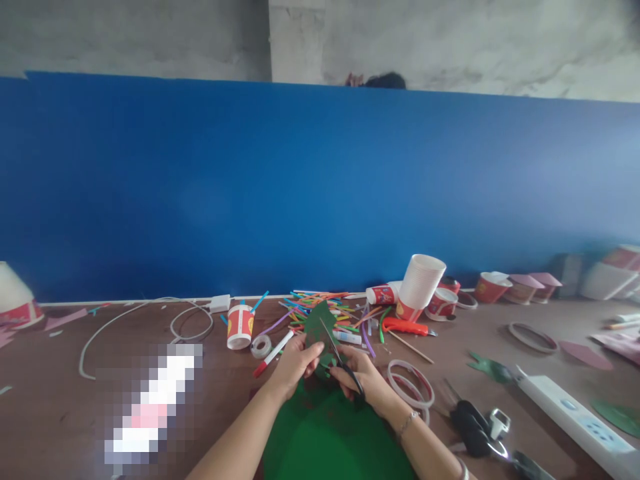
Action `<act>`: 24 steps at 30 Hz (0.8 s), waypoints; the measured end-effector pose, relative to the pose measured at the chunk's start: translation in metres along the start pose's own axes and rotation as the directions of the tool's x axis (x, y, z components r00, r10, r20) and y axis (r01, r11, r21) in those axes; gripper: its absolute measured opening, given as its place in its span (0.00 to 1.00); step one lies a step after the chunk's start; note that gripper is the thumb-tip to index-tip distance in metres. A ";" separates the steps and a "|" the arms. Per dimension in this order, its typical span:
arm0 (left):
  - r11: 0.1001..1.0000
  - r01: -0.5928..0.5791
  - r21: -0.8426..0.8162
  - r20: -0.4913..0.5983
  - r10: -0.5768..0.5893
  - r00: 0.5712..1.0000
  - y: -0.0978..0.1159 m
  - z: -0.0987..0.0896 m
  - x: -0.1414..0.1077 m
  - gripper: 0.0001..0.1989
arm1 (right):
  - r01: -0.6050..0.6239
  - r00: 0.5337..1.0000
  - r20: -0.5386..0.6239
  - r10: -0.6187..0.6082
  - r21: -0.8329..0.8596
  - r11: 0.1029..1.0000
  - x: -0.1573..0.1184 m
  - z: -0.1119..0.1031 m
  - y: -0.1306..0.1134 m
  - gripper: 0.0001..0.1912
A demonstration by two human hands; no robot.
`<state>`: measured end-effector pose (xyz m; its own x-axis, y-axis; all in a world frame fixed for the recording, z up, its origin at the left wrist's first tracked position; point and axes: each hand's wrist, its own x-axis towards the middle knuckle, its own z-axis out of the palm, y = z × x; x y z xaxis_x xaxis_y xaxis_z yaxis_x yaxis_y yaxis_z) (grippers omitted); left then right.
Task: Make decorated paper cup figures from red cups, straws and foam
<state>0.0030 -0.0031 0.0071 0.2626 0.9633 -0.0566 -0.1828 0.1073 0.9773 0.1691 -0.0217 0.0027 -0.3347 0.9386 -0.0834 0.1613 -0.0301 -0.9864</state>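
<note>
Green material (337,437) nearest | left hand (299,363) pinching green paper (317,325) | right hand (364,380) gripping scissors (345,366) | cup (241,328) print illegible

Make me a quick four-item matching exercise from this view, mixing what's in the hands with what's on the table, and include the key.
Column 1
1. Scissors
2. Green paper at the blades
3. Utility knife
4. Power strip

Column 2
A. Orange, lying near the stacked cups
B. Pinched in the left hand
C. White, on the right side of the table
D. Gripped by the right hand

Right pairs: 1-D, 2-B, 3-A, 4-C
</note>
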 end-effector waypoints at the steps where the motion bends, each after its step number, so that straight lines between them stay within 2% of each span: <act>1: 1.000 0.003 0.002 -0.002 -0.003 1.000 0.000 0.000 0.000 0.16 | 0.005 1.000 0.001 -0.005 0.002 1.000 0.000 0.000 0.000 0.23; 9: 1.000 0.008 -0.021 -0.039 -0.008 0.999 0.000 0.006 -0.002 0.18 | 0.033 0.999 0.036 -0.033 0.010 0.999 0.000 -0.001 -0.004 0.23; 13: 0.999 0.009 -0.033 -0.088 -0.012 0.996 -0.001 0.009 -0.003 0.18 | 0.000 0.999 0.035 0.000 0.006 1.000 0.000 0.001 0.000 0.27; 19: 0.999 0.041 -0.022 -0.067 -0.043 0.997 -0.002 0.009 -0.003 0.17 | -0.008 1.000 0.016 0.008 0.010 1.000 0.000 0.003 0.002 0.30; 24: 0.999 0.037 -0.018 -0.047 -0.038 0.998 -0.001 0.007 -0.003 0.16 | 0.016 0.999 0.030 -0.017 0.011 1.000 -0.001 0.001 -0.002 0.27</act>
<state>0.0092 -0.0080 0.0081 0.2242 0.9691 -0.1031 -0.1902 0.1473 0.9706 0.1677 -0.0228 0.0045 -0.3647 0.9284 -0.0710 0.1460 -0.0183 -0.9891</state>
